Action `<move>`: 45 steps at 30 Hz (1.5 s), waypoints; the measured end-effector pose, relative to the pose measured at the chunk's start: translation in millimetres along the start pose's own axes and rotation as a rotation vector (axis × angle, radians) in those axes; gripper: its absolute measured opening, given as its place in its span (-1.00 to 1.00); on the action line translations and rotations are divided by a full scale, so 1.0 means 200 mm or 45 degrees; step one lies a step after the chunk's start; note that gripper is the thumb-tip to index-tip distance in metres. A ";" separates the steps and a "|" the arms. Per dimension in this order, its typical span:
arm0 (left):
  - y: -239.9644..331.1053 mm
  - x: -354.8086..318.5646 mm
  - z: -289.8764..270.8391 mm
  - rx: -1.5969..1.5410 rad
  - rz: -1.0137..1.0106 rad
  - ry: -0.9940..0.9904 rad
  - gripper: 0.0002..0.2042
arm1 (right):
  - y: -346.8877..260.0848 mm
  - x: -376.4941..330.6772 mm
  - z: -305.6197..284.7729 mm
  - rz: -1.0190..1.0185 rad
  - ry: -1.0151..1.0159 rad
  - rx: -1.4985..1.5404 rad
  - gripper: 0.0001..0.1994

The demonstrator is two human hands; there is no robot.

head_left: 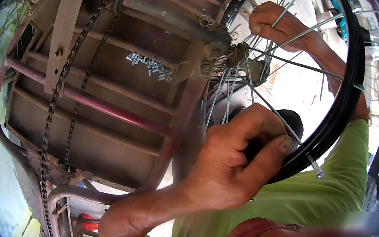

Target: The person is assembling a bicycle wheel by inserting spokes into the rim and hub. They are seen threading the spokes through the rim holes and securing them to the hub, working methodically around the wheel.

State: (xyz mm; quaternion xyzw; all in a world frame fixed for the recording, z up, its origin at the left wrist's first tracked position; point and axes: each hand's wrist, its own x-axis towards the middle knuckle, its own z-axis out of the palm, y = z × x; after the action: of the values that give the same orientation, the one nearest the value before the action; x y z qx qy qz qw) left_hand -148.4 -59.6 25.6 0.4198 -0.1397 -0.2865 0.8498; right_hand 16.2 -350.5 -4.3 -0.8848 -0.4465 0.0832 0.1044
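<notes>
A black wheel rim (356, 46) stands on the right, with metal spokes (305, 37) running between it and a dirty hub (255, 70). My left hand (238, 152) is closed at the rim's lower part, thumb bent toward the curled forefinger; what lies between them is hidden. Close to its thumb, a silver nipple (318, 171) on a spoke sticks out past the rim. Beyond the hub, my right hand (277, 27) is closed among the spokes, and one spoke runs down into its fingers. Several spokes hang from the hub with their ends apart from the rim.
A brown slatted metal bed (114, 85) fills the left, with a small heap of silver nipples (150, 68) on it. A chain (51, 107) and a purple frame tube (113, 110) cross it. A black rounded thing (291, 122) is behind the spokes.
</notes>
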 end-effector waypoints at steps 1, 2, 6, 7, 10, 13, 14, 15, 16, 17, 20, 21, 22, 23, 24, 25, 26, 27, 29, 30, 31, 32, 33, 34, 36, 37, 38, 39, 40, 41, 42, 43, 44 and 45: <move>0.01 0.00 0.00 -0.019 -0.034 -0.016 -0.89 | -0.04 0.04 -0.06 0.246 -0.297 0.022 -0.75; 0.02 0.00 -0.01 -0.037 -0.069 -0.032 -0.89 | -0.04 0.04 -0.06 0.238 -0.270 0.081 -0.75; 0.03 0.01 -0.01 0.031 -0.041 -0.028 -0.89 | -0.03 0.00 -0.01 0.229 -0.093 0.182 -0.72; 0.02 0.01 -0.01 0.002 -0.052 -0.018 -0.90 | -0.03 -0.01 0.00 0.212 -0.037 0.150 -0.72; 0.02 0.00 0.01 -0.058 -0.082 0.000 -0.92 | 0.03 -0.09 0.06 0.105 0.105 -0.029 -0.74; 0.02 0.01 0.01 -0.028 -0.069 0.020 -0.93 | -0.07 -0.11 0.04 0.180 0.078 -0.221 -0.77; 0.02 0.01 0.01 0.004 -0.060 0.026 -0.93 | -0.11 -0.09 0.01 0.196 0.066 -0.289 -0.78; 0.02 0.01 0.01 0.035 -0.051 0.033 -0.93 | -0.13 -0.08 0.00 0.205 0.069 -0.329 -0.79; 0.02 0.01 0.02 0.013 -0.064 0.035 -0.94 | -0.16 -0.08 -0.02 0.215 0.068 -0.374 -0.79; 0.02 0.01 0.02 -0.010 -0.076 0.039 -0.94 | -0.17 -0.08 -0.02 0.218 0.082 -0.392 -0.80; 0.03 0.01 0.03 -0.056 -0.104 0.039 -0.94 | -0.22 -0.08 -0.03 0.141 0.145 -0.418 -0.84; 0.03 0.01 0.03 -0.067 -0.112 0.038 -0.94 | -0.23 -0.06 -0.02 0.084 0.182 -0.450 -0.84; 0.03 0.01 0.04 -0.062 -0.076 0.053 -0.94 | -0.23 -0.06 -0.01 0.067 0.191 -0.453 -0.84; 0.02 0.01 0.04 -0.057 -0.040 0.068 -0.93 | -0.24 -0.06 -0.01 0.049 0.194 -0.453 -0.85; 0.02 0.02 0.05 -0.052 -0.005 0.083 -0.93 | -0.24 -0.06 -0.01 0.031 0.199 -0.455 -0.85; 0.00 0.03 0.05 -0.078 0.048 0.081 -0.94 | -0.23 -0.06 -0.01 -0.021 0.195 -0.449 -0.85; -0.02 0.04 0.05 -0.105 0.100 0.079 -0.95 | -0.22 -0.05 -0.02 -0.008 0.176 -0.393 -0.83; -0.04 0.05 0.04 -0.133 0.152 0.075 -0.95 | -0.21 -0.05 -0.03 0.064 0.114 -0.232 -0.82; -0.06 0.05 0.00 -0.224 0.054 0.029 -0.95 | -0.22 0.02 -0.07 0.237 -0.025 0.044 -0.79; -0.06 0.05 -0.02 -0.271 0.002 0.000 -0.95 | -0.28 0.06 -0.14 0.339 -0.168 0.011 -0.76; -0.03 0.05 -0.02 -0.287 -0.058 0.019 -0.94 | -0.29 0.07 -0.17 0.308 -0.215 0.023 -0.70; -0.02 0.05 -0.02 -0.239 -0.054 0.016 -0.94 | -0.26 0.04 -0.14 0.208 -0.122 0.085 -0.73; -0.02 0.06 -0.02 -0.192 -0.050 0.013 -0.93 | -0.23 0.00 -0.12 0.107 -0.033 0.140 -0.75; -0.03 0.06 -0.03 -0.152 -0.046 0.009 -0.93 | -0.13 -0.05 -0.06 0.075 -0.011 0.178 -0.77; -0.05 0.06 -0.02 -0.128 -0.035 -0.004 -0.93 | -0.05 -0.08 0.01 0.083 0.014 0.283 -0.80; -0.06 0.06 -0.01 -0.119 -0.037 -0.017 -0.92 | -0.09 -0.08 0.00 0.095 0.025 0.289 -0.80; -0.06 0.05 -0.01 -0.075 -0.034 -0.021 -0.92 | -0.12 -0.08 -0.01 0.104 0.034 0.298 -0.81; -0.06 0.05 0.00 -0.032 -0.031 -0.024 -0.92 | -0.15 -0.07 -0.03 0.057 0.044 0.249 -0.82; -0.06 0.05 0.00 0.020 -0.027 -0.026 -0.92 | -0.18 -0.07 -0.04 0.092 0.051 0.223 -0.84; -0.06 0.04 0.01 0.040 -0.037 -0.017 -0.93 | -0.20 -0.07 -0.05 0.130 0.052 0.198 -0.85; -0.06 0.04 0.02 0.059 -0.046 -0.008 -0.93 | -0.23 -0.08 -0.07 0.169 0.049 0.171 -0.86; -0.06 0.04 0.02 0.086 -0.060 0.000 -0.93 | -0.38 -0.03 -0.14 0.229 0.025 0.061 -0.87; -0.06 0.04 0.03 -0.004 -0.069 0.007 -0.93 | -0.34 -0.07 -0.09 0.239 0.037 0.107 -0.88; -0.06 0.04 0.03 -0.097 -0.080 0.013 -0.93 | -0.24 -0.10 0.00 0.227 0.084 0.297 -0.86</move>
State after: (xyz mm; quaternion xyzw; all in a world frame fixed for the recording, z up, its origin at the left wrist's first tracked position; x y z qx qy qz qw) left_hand -148.8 -75.0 19.0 0.3929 -0.1109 -0.3161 0.8564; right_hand -32.1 -340.0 9.8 -0.9050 -0.3499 0.1143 0.2133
